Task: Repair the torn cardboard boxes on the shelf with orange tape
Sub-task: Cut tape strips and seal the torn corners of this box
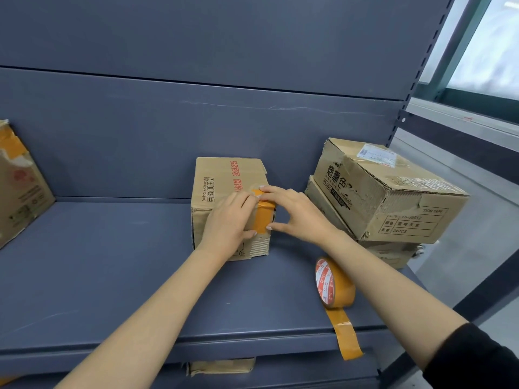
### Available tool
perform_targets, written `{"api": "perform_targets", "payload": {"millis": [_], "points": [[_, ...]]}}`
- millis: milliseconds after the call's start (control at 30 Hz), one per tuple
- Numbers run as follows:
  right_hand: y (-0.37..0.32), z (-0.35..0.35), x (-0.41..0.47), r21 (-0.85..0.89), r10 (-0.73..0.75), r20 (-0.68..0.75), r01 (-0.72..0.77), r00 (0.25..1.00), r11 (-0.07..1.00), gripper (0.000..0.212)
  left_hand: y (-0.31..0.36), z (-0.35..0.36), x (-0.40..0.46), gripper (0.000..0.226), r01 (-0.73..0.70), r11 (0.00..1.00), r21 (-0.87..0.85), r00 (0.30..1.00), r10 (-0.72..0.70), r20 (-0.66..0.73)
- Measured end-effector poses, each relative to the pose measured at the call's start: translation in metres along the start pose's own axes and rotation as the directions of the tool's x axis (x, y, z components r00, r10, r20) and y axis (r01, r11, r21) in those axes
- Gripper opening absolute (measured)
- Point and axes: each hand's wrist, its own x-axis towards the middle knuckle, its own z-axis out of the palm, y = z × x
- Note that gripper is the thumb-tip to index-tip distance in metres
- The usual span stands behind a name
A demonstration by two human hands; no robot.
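Left hand (229,220): fingers nearly straight, flat on the small box (222,186), pressing the orange tape strip (264,217) at the box's near right corner.
Right hand (295,213): spread open, forefinger on the strip's top end, thumb at its lower edge (nothing gripped).
Tape roll (334,282): on edge on the shelf (112,276), below the right wrist, loose tail over the front lip.
Stacked boxes (387,192): right of the fingers.
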Motion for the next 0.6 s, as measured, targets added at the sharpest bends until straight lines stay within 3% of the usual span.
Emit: {"api": "perform_targets", "payload": {"millis": [100,233,333,467,600], "points": [[0.0,-0.001,-0.001,0.026,-0.008,0.021,0.007,1.0,1.0,0.069,0.001,0.001,-0.001,0.051,-0.003,1.0,-0.016,0.997,0.002,-0.084],[-0.002,-0.002,0.002,0.233,0.024,-0.196,0.023,0.98,0.972,0.039,0.006,0.0,0.0,0.034,0.052,0.994,-0.099,0.981,-0.07,-0.184],[0.0,-0.003,0.004,0.188,-0.012,-0.312,0.074,0.95,0.979,0.022,0.006,0.003,0.001,0.03,0.054,0.995,-0.089,0.975,-0.071,-0.209],[-0.002,-0.001,0.007,0.101,-0.06,-0.313,0.095,0.948,0.99,0.014,0.006,0.007,0.002,0.025,0.069,0.994,-0.08,0.965,-0.087,-0.248],[-0.008,-0.005,0.011,0.185,0.015,-0.254,0.034,0.967,0.982,0.01,0.008,0.006,0.003,0.025,0.095,0.991,-0.093,0.961,-0.116,-0.25]]}}
